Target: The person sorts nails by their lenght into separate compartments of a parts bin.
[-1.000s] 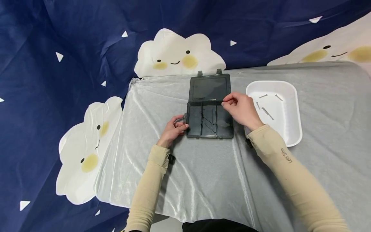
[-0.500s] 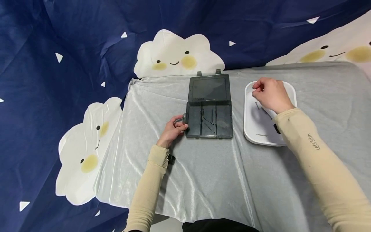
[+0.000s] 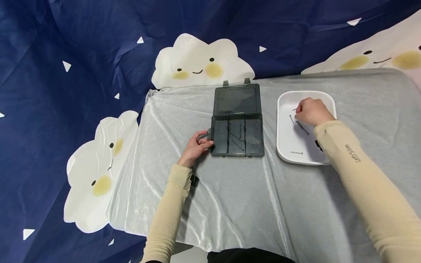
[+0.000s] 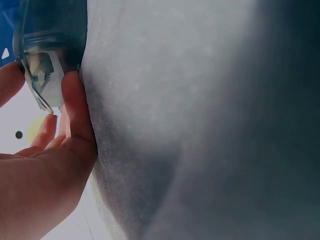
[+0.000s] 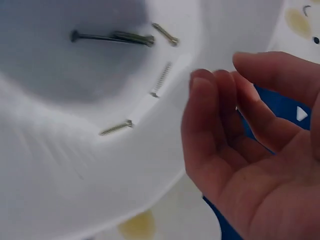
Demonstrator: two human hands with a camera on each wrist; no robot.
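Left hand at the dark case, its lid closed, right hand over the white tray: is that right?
Only the lid is wrong: the head view shows it open, folded back. The left hand is at the dark case, the right hand over the white tray.

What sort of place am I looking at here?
Perhaps an indoor tabletop workspace for sorting small hardware. A gray cloth lies under an open divided box and a white tray holding screws, while blue fabric with smiling clouds surrounds it.
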